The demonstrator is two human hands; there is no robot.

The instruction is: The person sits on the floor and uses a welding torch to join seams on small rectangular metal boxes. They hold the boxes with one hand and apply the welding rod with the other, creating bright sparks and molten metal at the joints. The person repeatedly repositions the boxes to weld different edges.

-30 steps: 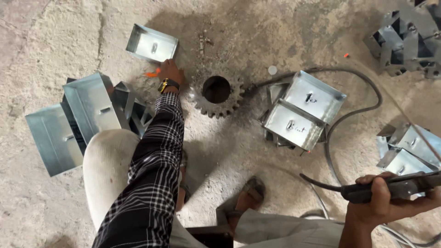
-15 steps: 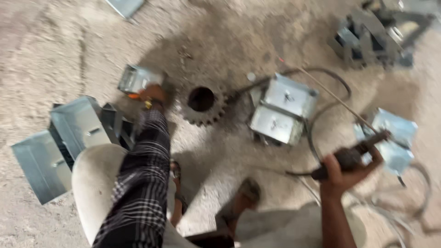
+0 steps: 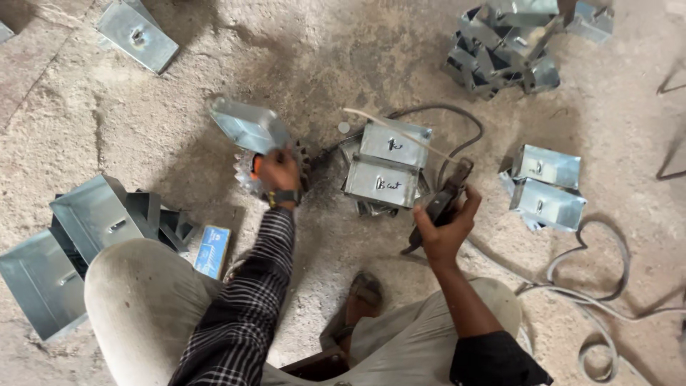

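Observation:
My left hand [image 3: 277, 171] grips a folded grey sheet-metal box [image 3: 248, 126] and holds it tilted over a toothed steel gear [image 3: 249, 171] lying on the concrete floor. My right hand [image 3: 444, 221] is closed on a dark welding electrode holder [image 3: 443, 199] with a thin pale rod [image 3: 400, 132] sticking out up-left. The rod reaches over two stacked metal boxes [image 3: 389, 164] beside the gear. A dark cable [image 3: 457, 118] loops around behind those boxes.
More metal boxes lie around: a pile at left [image 3: 78, 236], one at top left [image 3: 137, 36], a pair at right [image 3: 547, 186], a heap at top right [image 3: 507, 43]. A small blue packet [image 3: 213, 250] lies by my knee. Grey cables [image 3: 600, 286] curl at lower right.
My left hand has picked up the metal box and brought it over the gear. My right hand has moved left with the holder, toward the stacked boxes.

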